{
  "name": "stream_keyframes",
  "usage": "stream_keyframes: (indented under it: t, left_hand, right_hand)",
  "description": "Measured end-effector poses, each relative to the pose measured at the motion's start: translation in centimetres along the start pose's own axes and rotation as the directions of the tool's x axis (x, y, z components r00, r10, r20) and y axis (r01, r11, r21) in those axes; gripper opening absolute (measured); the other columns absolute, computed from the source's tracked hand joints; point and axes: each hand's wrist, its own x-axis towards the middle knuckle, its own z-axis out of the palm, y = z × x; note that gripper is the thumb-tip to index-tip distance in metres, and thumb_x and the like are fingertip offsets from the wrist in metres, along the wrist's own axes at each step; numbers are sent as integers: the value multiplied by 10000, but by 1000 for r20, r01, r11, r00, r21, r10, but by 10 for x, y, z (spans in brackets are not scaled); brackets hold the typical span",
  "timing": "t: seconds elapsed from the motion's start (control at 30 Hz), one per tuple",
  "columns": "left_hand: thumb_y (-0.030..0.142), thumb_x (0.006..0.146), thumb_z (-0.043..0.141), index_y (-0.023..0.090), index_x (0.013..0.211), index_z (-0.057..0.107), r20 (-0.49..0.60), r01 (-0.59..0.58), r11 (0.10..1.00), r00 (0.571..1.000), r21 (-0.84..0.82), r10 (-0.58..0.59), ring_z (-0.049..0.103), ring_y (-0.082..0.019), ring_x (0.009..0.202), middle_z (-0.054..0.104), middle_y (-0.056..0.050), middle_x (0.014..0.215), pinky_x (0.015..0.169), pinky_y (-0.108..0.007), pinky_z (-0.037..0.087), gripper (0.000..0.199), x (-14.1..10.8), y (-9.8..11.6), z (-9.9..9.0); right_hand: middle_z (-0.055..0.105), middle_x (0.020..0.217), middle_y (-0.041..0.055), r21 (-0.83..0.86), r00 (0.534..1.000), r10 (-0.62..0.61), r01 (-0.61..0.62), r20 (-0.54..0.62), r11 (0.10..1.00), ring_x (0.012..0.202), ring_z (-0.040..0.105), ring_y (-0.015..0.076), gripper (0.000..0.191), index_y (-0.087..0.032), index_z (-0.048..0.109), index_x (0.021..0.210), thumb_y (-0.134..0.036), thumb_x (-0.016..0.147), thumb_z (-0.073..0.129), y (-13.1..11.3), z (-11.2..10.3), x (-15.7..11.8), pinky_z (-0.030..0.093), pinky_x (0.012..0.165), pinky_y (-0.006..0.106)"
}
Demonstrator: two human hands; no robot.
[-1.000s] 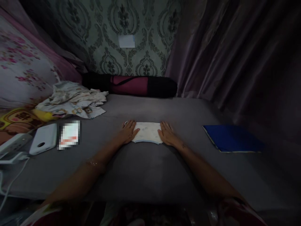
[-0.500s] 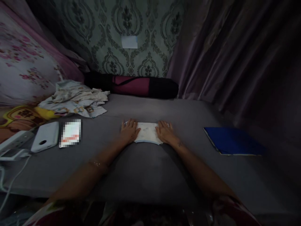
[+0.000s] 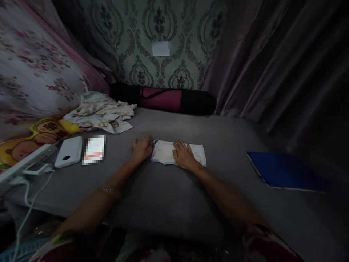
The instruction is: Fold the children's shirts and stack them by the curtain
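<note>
A white face mask [image 3: 163, 152] with a blue lower edge lies flat on the grey bed surface [image 3: 169, 196]. My right hand [image 3: 184, 154] rests palm down across its right half, fingers stretched out, hiding part of it. At the mask's upper left corner a thin white ear loop [image 3: 155, 141] runs to my left hand [image 3: 142, 149]. The fingers of that hand are bent and appear closed on the loop; the thumb is hidden.
Left are a white power bank [image 3: 69, 151], a blurred-out card [image 3: 94, 150], a power strip [image 3: 35, 160] with cables, and a yellow cushion [image 3: 27, 140]. Crumpled cloth [image 3: 106, 111] and a black-and-maroon long bag [image 3: 163, 99] lie behind. A blue folder [image 3: 286, 170] sits right.
My left hand has come off the mask's left end to its ear loop. My right hand now lies further in on the mask, uncovering its right end. The view has turned slightly left.
</note>
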Motion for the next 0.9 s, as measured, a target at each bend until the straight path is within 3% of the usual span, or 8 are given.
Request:
stream_keyframes:
  t: [0.17, 0.3, 0.5, 0.63, 0.77, 0.9]
  left_hand:
    - [153, 920, 381, 165, 1312, 509, 22, 16, 1000, 1000, -2, -16, 555, -250, 1204, 624, -137, 1276, 1125, -497, 202, 413, 1, 2, 1]
    - [172, 943, 360, 191, 1302, 522, 10, 1, 1000, 1000, -3, -1, 562, -241, 1202, 622, -122, 1286, 1128, -488, 197, 395, 3, 6, 6]
    - [166, 940, 365, 183, 1277, 530, 36, 15, 1000, 999, -3, -15, 573, -243, 1183, 631, -129, 1269, 1115, -512, 216, 376, 1, 8, 6]
    - [123, 923, 348, 167, 1287, 513, 13, -117, 993, 993, -33, 117, 565, -221, 1187, 624, -112, 1281, 1123, -498, 218, 402, -6, 26, 11]
    - [134, 923, 319, 185, 1310, 498, -23, -261, 964, 965, -43, 260, 496, -203, 1277, 578, -94, 1346, 1141, -468, 220, 429, -11, 46, 20]
    - [249, 972, 276, 182, 1399, 425, 82, -403, 915, 911, -41, 405, 367, -218, 1385, 476, -94, 1452, 1170, -476, 175, 457, -14, 61, 33]
  right_hand:
    - [348, 1523, 158, -38, 999, -33, 32, -17, 999, 1430, 241, 273, 513, -79, 422, 1420, -313, 985, 286, -24, -3, 12, 115, 1159, 515]
    - [352, 1526, 133, -20, 996, -87, 86, -28, 996, 1431, 244, 244, 541, -86, 376, 1453, -346, 990, 276, -44, 9, 22, 112, 1171, 465]
    - [337, 1534, 128, -6, 998, -56, 55, -19, 998, 1430, 249, 245, 555, -92, 359, 1465, -353, 981, 292, -49, 20, 27, 102, 1170, 471]
    - [339, 1534, 127, 47, 995, -93, 91, 30, 995, 1431, 252, 228, 547, -82, 348, 1468, -322, 987, 249, -41, 8, 25, 126, 1173, 441]
    - [296, 1551, 135, 20, 998, -42, 44, -56, 999, 1451, 195, 247, 548, -60, 338, 1471, -287, 980, 251, -20, -5, 8, 76, 1180, 466]
    - [323, 1537, 148, -17, 998, 7, -8, -58, 1000, 1437, 237, 257, 550, -58, 362, 1458, -314, 982, 261, 1, -3, -11, 117, 1174, 476]
